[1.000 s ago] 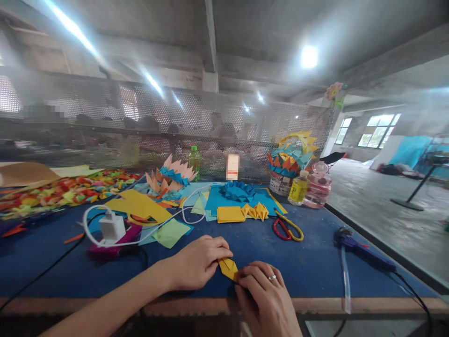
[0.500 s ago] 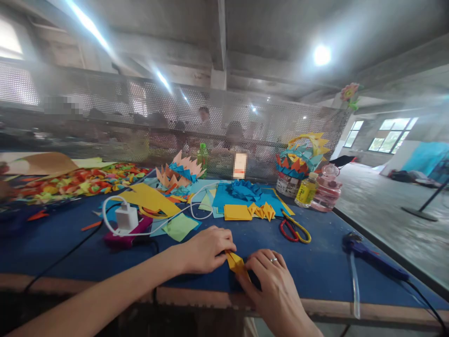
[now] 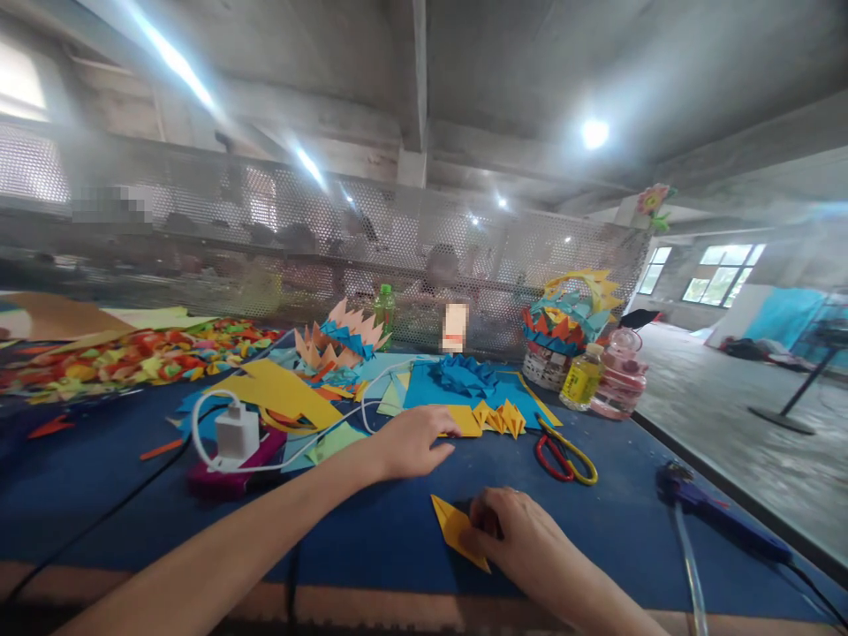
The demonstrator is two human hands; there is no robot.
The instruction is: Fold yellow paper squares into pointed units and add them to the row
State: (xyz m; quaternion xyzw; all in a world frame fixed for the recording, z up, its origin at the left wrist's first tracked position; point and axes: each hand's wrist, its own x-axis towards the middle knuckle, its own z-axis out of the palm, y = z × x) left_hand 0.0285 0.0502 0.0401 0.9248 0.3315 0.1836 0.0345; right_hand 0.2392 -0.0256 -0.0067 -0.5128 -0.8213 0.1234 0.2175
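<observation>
My right hand (image 3: 520, 534) pinches a folded yellow paper piece (image 3: 451, 523) just above the blue tabletop, close to the front edge. My left hand (image 3: 416, 440) is open, palm down, its fingertips at the yellow paper rectangles (image 3: 469, 424) and its thumb held apart. Folded yellow points (image 3: 509, 419) stand in a row right beside those rectangles. Behind them, a blue folded-paper ring (image 3: 462, 376) lies on blue sheets (image 3: 419, 389).
Red-and-yellow scissors (image 3: 565, 452) and a blue glue gun (image 3: 722, 517) lie at right. Bottles (image 3: 581, 380) and a paper basket (image 3: 547, 364) stand behind. At left are a white charger (image 3: 237, 435) on a purple power strip, cables and heaped coloured paper pieces (image 3: 165, 349).
My left hand has let go of the folded yellow piece and moved up to the yellow rectangles. The right hand keeps the piece, turned flatter. The view has tilted slightly.
</observation>
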